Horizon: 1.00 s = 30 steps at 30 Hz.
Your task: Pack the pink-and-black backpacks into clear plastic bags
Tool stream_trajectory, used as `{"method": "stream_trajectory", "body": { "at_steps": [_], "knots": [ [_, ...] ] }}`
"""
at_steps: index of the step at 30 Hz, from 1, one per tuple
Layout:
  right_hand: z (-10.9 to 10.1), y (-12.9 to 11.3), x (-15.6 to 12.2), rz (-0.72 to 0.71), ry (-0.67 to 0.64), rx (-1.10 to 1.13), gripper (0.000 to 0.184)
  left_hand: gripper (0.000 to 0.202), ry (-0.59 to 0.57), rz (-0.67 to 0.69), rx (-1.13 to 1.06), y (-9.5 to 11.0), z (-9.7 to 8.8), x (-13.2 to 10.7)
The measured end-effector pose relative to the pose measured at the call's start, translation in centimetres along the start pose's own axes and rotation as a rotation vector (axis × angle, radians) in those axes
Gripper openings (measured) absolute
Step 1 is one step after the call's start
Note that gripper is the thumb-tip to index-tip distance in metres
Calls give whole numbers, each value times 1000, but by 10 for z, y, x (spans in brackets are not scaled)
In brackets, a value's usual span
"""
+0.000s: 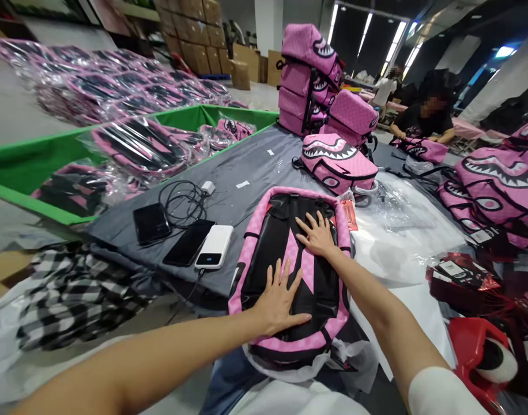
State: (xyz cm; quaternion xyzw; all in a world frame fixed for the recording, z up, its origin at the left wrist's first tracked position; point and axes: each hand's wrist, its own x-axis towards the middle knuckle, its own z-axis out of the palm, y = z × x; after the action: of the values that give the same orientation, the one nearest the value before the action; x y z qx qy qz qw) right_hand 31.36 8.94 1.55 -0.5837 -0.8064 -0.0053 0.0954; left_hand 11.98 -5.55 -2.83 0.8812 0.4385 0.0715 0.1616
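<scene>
A pink backpack (264,230) lies face down on the grey table (246,167), its black padded back and straps facing up. My left hand (281,297) lies flat and open on the lower part of the black panel, fingers spread. My right hand (318,233) presses flat and open on the upper part, near the strap tops. A red tag (349,214) sticks out by the bag's upper right corner. Nothing is gripped by either hand.
A white power bank (214,246), two dark phones (188,242) and a coiled cable (181,202) lie left of the bag. Shark-mouth pink backpacks (337,161) pile up behind and right. Bagged backpacks (138,144) fill the green bin at left. Another person (423,118) works at the far end.
</scene>
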Motion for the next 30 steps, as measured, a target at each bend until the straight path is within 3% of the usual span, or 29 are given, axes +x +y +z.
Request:
{"method": "stream_trajectory", "body": {
  "at_steps": [4, 7, 9, 11, 13, 16, 20, 23, 26, 28, 30],
  "knots": [
    [22, 6, 5, -3, -61, 4, 61, 108, 79, 3, 31, 3, 6, -7],
    [25, 4, -8, -30, -33, 14, 62, 98, 46, 24, 31, -5, -18, 0],
    [25, 1, -20, -47, -19, 26, 64, 83, 60, 84, 28, -18, -43, 17],
    [25, -2, -30, -63, -13, 39, 66, 71, 163, 139, 63, -39, -64, 45],
    [25, -5, -37, -70, -10, 43, 67, 67, 294, 115, 117, -63, -73, 81],
    [22, -9, -39, -71, -37, 39, 68, 74, 333, -61, 87, -98, -55, 124],
    [20, -13, -34, -37, -21, 101, 69, 71, 388, -98, 64, -123, -24, 135],
    [23, -15, -34, 26, 46, 214, 63, 64, 509, -100, 102, -120, -28, 127],
    [20, -8, -30, 28, 143, 349, 49, 60, 598, -84, 154, -100, -35, 127],
    [10, 10, -22, -6, 240, 408, 41, 59, 530, -6, 192, -84, -31, 132],
    [-5, 41, -11, 77, 313, 420, 32, 61, 416, 83, 227, -71, -21, 138]
  ]
}}
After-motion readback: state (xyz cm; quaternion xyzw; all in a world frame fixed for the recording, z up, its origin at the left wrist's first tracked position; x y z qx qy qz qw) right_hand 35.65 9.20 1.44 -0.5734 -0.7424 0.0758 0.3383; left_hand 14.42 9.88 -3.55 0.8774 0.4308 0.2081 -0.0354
